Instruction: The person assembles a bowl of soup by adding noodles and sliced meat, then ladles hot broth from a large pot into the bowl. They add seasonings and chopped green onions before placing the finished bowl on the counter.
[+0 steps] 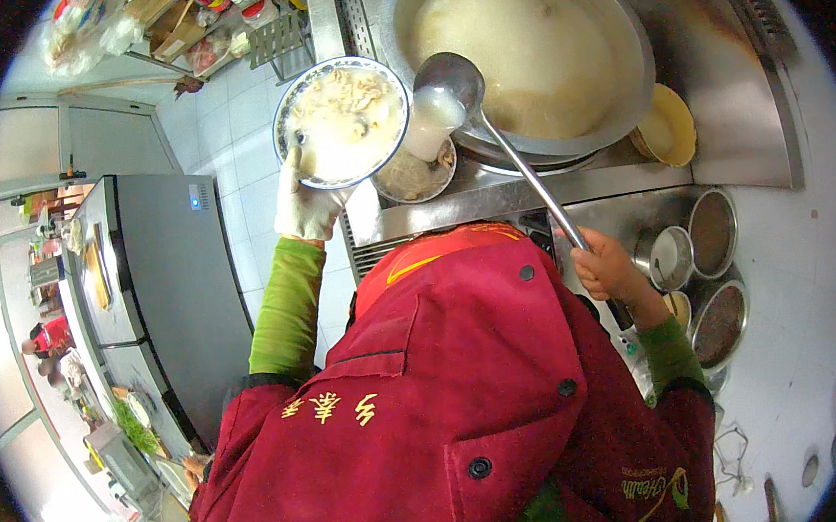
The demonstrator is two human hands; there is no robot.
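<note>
My left hand (pixel 307 203), in a white glove, holds a blue-rimmed bowl (pixel 348 123) filled with whitish broth and pieces of food, with the thumb over the rim. My right hand (pixel 606 264) is bare and closed around the handle of a metal ladle (pixel 457 81). The ladle's head is tilted beside the held bowl, and pale broth (pixel 429 124) pours from it over a second bowl (pixel 415 176), which holds what look like noodles. Just beyond the ladle stands a very large metal pot (pixel 634 60) of cloudy broth.
A yellow bowl (pixel 661 128) stands right of the pot. Several round metal containers (pixel 714 234) sit in the counter at right. At left are a grey cabinet (pixel 178 302) and a cluttered shelf (pixel 202 42). People (pixel 52 337) are visible far left; another person's hand (pixel 197 468) is at lower left.
</note>
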